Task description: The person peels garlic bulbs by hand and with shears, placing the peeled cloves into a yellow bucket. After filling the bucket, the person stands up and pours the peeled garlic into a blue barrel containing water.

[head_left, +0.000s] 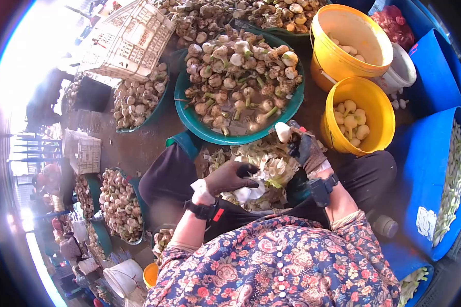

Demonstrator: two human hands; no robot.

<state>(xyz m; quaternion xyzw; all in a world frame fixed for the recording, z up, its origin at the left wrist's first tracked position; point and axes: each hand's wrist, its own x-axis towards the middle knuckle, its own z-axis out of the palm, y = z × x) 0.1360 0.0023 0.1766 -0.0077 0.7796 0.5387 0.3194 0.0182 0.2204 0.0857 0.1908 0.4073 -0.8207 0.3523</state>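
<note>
My left hand (229, 177), in a dark glove, is over the pile of peelings (264, 161) between my legs. Its fingers and thumb are apart, with nothing seen between them. A pale peeled bulb (283, 132) is held at the fingertips of my right hand (306, 148), which wears a dark, dirty glove. This bulb is just in front of the near rim of the green tub (215, 137). Unpeeled bulbs with stems (241, 66) fill the tub. Right of my right hand, a yellow bucket (379, 117) contains peeled white bulbs (350, 122).
Another yellow bucket (322, 30) stands at the upper right. Blue containers (420, 163) line the right side, one with cut stems (452, 179). A white crate (133, 36) rests at the upper left, and a tub of bulbs (120, 204) lies left of my legs.
</note>
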